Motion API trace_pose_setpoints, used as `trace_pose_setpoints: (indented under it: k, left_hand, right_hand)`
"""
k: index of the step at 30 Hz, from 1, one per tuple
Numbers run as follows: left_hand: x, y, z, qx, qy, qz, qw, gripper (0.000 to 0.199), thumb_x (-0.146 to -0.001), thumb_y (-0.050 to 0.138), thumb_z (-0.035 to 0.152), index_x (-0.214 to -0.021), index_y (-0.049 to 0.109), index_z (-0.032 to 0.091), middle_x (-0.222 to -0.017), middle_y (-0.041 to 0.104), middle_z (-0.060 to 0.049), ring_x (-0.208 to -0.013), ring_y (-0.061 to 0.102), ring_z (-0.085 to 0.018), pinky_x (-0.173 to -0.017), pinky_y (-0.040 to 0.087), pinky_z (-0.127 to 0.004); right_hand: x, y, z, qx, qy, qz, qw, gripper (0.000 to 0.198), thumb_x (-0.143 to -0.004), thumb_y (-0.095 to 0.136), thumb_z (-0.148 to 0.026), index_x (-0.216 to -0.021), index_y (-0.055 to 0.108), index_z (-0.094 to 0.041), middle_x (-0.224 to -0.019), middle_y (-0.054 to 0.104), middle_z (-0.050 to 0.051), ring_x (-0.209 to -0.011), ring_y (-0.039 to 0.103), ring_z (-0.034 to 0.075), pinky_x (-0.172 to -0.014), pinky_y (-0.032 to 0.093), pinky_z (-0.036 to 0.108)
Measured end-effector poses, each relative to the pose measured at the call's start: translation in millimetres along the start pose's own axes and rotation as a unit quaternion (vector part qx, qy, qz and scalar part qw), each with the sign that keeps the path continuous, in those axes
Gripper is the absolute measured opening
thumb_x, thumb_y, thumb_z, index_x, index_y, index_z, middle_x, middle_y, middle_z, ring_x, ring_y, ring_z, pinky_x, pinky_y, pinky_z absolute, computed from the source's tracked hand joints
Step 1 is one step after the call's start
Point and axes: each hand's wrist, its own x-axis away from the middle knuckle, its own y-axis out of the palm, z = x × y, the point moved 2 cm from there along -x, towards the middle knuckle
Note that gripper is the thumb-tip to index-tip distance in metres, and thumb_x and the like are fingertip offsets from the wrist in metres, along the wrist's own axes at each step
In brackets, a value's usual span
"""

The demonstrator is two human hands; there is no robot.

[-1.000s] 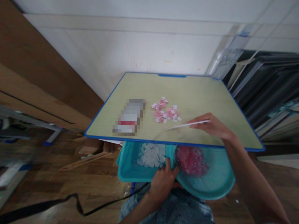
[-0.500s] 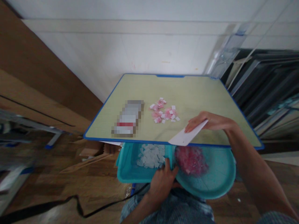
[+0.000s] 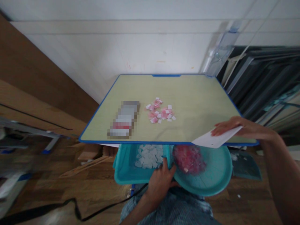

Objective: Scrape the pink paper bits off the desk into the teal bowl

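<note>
The right hand (image 3: 231, 126) has shifted along the front edge of the bench (image 3: 192, 90) and is now towards the front right corner. A second ago it was just right of the scraps (image 3: 160, 112). The white card (image 3: 215, 139) has turned too: it stood nearly edge-on then, and now a broad face shows, slanting, its lower end reaching the front edge, over the far rim of the round basin (image 3: 217, 170). The right fingers are pinching the card from its upper side; the thumb is hidden.

The scraps, pink with white bits, keep their loose cluster near the middle of the bench, so the card's move appears to leave them undisturbed and now stands well apart from them. A pixelated block (image 3: 124, 120) stays to their left.

The left hand (image 3: 161, 178) stays below the front edge, where the tray (image 3: 127, 173) and the basin meet. Its index finger lies at the tray's right wall and its thumb beside the basin, somewhat spread; whether they grip either rim, one cannot tell. White pieces (image 3: 150, 155) lie in the tray, a pink heap (image 3: 188, 158) in the basin.
</note>
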Motion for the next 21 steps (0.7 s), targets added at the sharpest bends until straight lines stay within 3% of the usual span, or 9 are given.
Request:
trace_pose_setpoints:
  k: [6, 11, 14, 17, 21]
  left_hand:
    - [-1, -2, 0, -0.005, 0.001, 0.003, 1.0, 0.06, -0.068, 0.058, 0.052, -0.121, 0.045, 0.028, -0.127, 0.038, -0.019, -0.082, 0.062, -0.026, -0.065, 0.053, -0.038]
    - [-1, -2, 0, -0.005, 0.003, 0.005, 1.0, 0.06, -0.068, 0.058, 0.052, -0.122, 0.045, 0.028, -0.128, 0.037, -0.02, -0.081, 0.062, -0.025, -0.065, 0.053, -0.038]
    - [-1, -2, 0, -0.004, 0.0, 0.007, 1.0, 0.06, -0.068, 0.059, 0.051, -0.122, 0.045, 0.03, -0.128, 0.037, -0.019, -0.082, 0.062, -0.025, -0.065, 0.053, -0.037]
    - [-1, -2, 0, -0.003, 0.003, 0.011, 1.0, 0.061, -0.067, 0.06, 0.051, -0.122, 0.045, 0.03, -0.127, 0.039, -0.019, -0.08, 0.062, -0.025, -0.064, 0.053, -0.037]
    - [-1, -1, 0, 0.001, 0.003, 0.02, 1.0, 0.06, -0.067, 0.06, 0.051, -0.121, 0.046, 0.029, -0.125, 0.04, -0.019, -0.081, 0.062, -0.025, -0.064, 0.052, -0.037]
  right_hand:
    - [27, 20, 0, 0.013, 0.045, 0.13, 0.99, 0.049, -0.072, 0.05, -0.06, -0.094, 0.072, -0.023, -0.098, 0.069, 0.012, -0.096, 0.062, 0.026, -0.093, 0.04, 0.033]
    - [41, 39, -11, -0.005, 0.089, 0.143, 0.986, 0.039, -0.074, 0.054, -0.054, -0.091, 0.073, -0.024, -0.093, 0.071, 0.011, -0.087, 0.065, 0.026, -0.078, 0.05, 0.031]
    - [41, 38, -20, 0.017, 0.105, 0.163, 0.981, 0.033, -0.074, 0.057, -0.048, -0.09, 0.074, -0.023, -0.091, 0.071, 0.01, -0.083, 0.066, 0.025, -0.074, 0.051, 0.03]
    - [35, 32, -25, 0.065, 0.09, 0.225, 0.968, 0.033, -0.076, 0.056, -0.046, -0.09, 0.073, -0.022, -0.091, 0.071, 0.008, -0.083, 0.066, 0.024, -0.073, 0.051, 0.028]
    - [25, 29, -19, 0.106, 0.134, 0.285, 0.943, 0.037, -0.074, 0.058, -0.045, -0.091, 0.073, -0.014, -0.085, 0.072, 0.01, -0.075, 0.066, 0.023, -0.064, 0.051, 0.028]
